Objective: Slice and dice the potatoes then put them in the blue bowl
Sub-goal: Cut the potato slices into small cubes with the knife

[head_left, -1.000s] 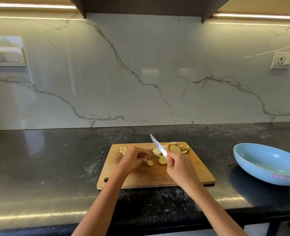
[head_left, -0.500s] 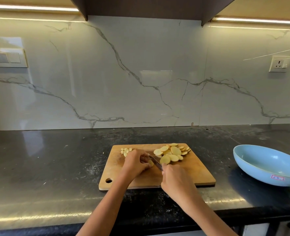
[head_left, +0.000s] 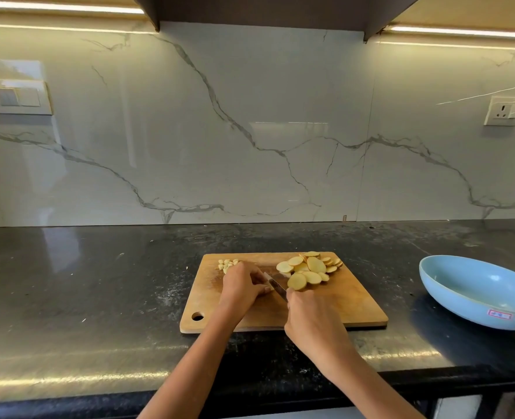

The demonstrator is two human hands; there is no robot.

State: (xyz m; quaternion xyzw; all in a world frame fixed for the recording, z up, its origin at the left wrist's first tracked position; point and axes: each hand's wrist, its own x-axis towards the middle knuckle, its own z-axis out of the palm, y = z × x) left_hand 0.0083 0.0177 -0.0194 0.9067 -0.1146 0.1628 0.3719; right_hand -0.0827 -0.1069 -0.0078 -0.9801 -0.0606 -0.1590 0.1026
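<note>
Mid-dice on the wooden cutting board (head_left: 334,309), set at the near middle of the dark desk (head_left: 99,297).

Left hand (head_left: 241,287) curled down over a small piece of potato, fingertips tucked; piece itself hidden under the fingers, so grip judged rather than seen. Probably pinned that way to stop it sliding and to keep fingertips back from the edge.

Right hand (head_left: 312,320) wrapped around the handle of the knife (head_left: 275,286), blade angled far-left and low to the board, right beside the left fingers. Looks like a downward cut in progress.

Potato slices (head_left: 309,267) heaped at the far right of the board, just right of the blade: a supply pile, within easy reach of the left hand. Diced bits (head_left: 227,263) gathered at the far left corner, partly behind the left hand, kept apart from the uncut rounds, likely so finished and unfinished stock do not mix.

Blue bowl (head_left: 474,293) on the desk, well to the right of the board, nothing visible inside. Placed on the knife side, handy for a later transfer.

Most slices not yet diced; task judged well short of halfway.

Risk: blade close to the left fingers, thin slice prone to slipping.
</note>
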